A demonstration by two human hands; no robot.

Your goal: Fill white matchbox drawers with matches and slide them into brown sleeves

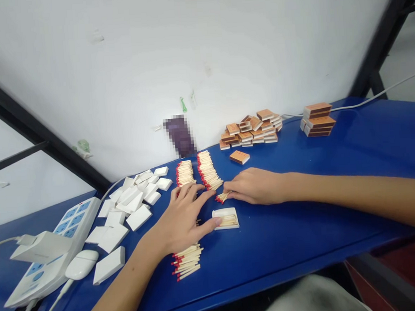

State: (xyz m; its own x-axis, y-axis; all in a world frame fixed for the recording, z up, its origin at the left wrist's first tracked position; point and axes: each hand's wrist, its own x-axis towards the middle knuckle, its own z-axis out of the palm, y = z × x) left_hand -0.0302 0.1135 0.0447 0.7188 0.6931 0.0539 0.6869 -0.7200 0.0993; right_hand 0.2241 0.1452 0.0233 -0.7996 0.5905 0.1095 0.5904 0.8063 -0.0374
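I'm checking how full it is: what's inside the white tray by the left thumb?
Matches lie inside the tray; the left hand has its thumb over part of the left end, hiding whatever is beneath.

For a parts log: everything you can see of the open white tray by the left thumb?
The tray is a shallow, open-topped rectangle, white, looking like thin card. It lies flat on the blue table, partly filled with pale matchsticks laid lengthwise. The thumb of the left hand covers part of its left end; pressure can't be told.
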